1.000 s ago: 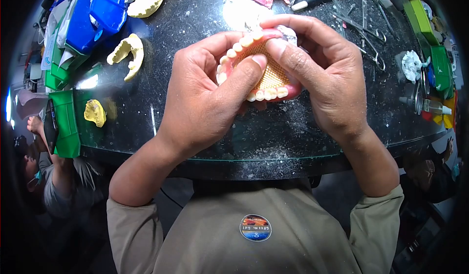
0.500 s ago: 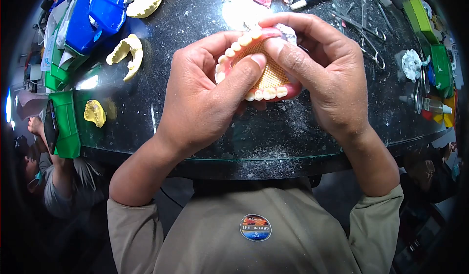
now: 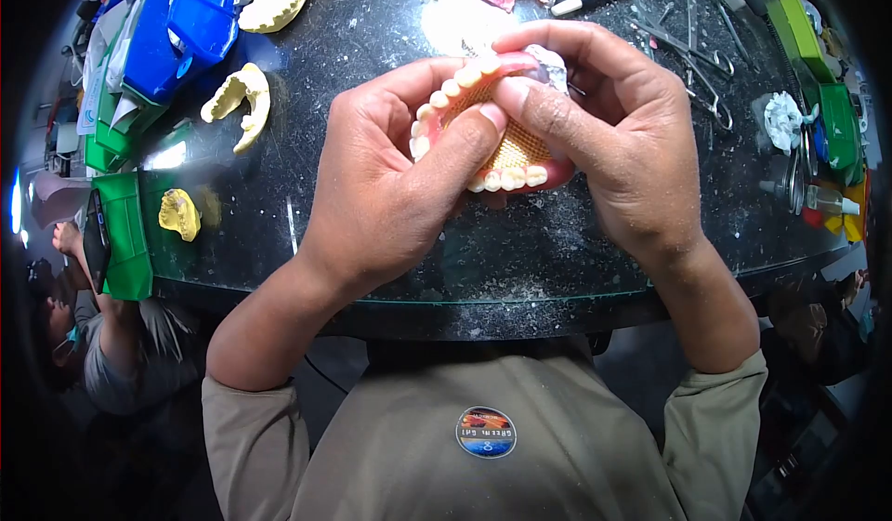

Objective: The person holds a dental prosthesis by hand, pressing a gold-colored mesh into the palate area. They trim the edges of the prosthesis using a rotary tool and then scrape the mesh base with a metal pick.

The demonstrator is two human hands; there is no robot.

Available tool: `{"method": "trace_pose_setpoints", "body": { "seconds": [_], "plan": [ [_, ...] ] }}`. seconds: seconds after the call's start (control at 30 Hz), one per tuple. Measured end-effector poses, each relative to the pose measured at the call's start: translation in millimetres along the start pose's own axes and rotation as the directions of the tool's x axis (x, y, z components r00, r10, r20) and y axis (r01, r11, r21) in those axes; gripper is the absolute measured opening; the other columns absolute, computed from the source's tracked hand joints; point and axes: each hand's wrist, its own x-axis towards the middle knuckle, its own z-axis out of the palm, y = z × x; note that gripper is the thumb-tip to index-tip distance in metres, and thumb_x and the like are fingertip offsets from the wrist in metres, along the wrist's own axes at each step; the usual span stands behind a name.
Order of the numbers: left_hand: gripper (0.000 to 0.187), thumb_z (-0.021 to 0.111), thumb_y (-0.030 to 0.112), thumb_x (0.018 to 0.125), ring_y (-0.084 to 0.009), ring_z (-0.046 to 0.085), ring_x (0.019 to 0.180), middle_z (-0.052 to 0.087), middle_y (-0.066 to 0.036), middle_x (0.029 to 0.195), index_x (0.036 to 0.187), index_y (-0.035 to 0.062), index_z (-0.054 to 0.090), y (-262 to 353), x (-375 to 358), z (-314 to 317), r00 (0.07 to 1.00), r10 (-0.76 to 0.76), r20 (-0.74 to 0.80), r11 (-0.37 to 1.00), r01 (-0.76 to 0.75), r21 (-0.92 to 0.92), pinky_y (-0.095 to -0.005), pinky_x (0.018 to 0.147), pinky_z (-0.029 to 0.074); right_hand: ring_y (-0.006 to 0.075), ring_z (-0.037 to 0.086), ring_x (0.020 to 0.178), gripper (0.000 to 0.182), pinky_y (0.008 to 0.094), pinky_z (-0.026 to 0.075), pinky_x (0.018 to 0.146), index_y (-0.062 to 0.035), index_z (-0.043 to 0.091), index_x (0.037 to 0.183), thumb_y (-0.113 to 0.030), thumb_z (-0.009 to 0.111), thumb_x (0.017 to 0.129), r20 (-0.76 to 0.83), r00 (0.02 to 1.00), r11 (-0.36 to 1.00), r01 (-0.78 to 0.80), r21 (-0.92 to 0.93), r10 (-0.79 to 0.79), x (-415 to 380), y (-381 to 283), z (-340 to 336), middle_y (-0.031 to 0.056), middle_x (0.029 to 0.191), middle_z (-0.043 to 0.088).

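Left hand (image 3: 376, 154) and right hand (image 3: 627, 145) together pinch 1 denture (image 3: 516, 153) above the tabletop (image 3: 372, 19), inside its near edge; the tooth arch curves leftward, its open end facing the right hand.

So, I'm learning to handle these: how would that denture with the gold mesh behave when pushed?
The denture is probably stiff: its arch looks unbent between the left hand and right hand. Its teeth stand out along the edge, so they could chip if knocked. It may slip a little, since the right thumb looks dusty.
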Motion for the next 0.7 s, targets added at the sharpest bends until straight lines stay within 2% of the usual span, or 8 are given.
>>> {"method": "trace_pose_setpoints", "body": {
  "seconds": [0.23,0.33,0.7],
  "plan": [
    [0.036,0.057,0.012,0.087,-0.0164,0.063,0.093,0.062,-0.014,0.104,0.117,-0.0077,0.051,-1.7,1.2,-0.2,0.999,0.034,0.02,0.999,-0.034,0.01,-0.0285,0.084,0.052,0.007,0.06,0.083,0.023,0.0203,0.049,0.074,0.0003,0.059,0.108,-0.007,0.062,0.086,-0.002,0.999,0.999,0.051,-0.012,-0.051,0.1,4.0,-0.4,0.0055,0.09,0.064],
    [0.036,0.057,0.012,0.088,-0.0165,0.064,0.092,0.062,-0.014,0.104,0.117,-0.0079,0.051,0.6,1.3,0.2,0.999,0.024,0.025,1.0,-0.024,-0.007,-0.0285,0.084,0.052,0.0075,0.06,0.084,0.024,0.0208,0.049,0.075,0.0007,0.059,0.108,-0.007,0.062,0.085,0.02,1.0,1.0,-0.019,0.025,0.018,-0.3,-3.2,-2.4,0.0054,0.09,0.064],
    [0.037,0.056,0.012,0.088,-0.017,0.064,0.091,0.062,-0.014,0.103,0.119,-0.0083,0.05,0.4,0.2,-0.1,0.998,0.019,0.055,1.0,-0.018,-0.007,-0.0276,0.08,0.054,0.0083,0.06,0.086,0.025,0.0217,0.049,0.078,0.0016,0.059,0.107,-0.007,0.063,0.084,0.055,0.997,0.997,-0.05,0.067,0.046,2.2,-1.0,-4.2,0.0064,0.091,0.063]
  ]
}}
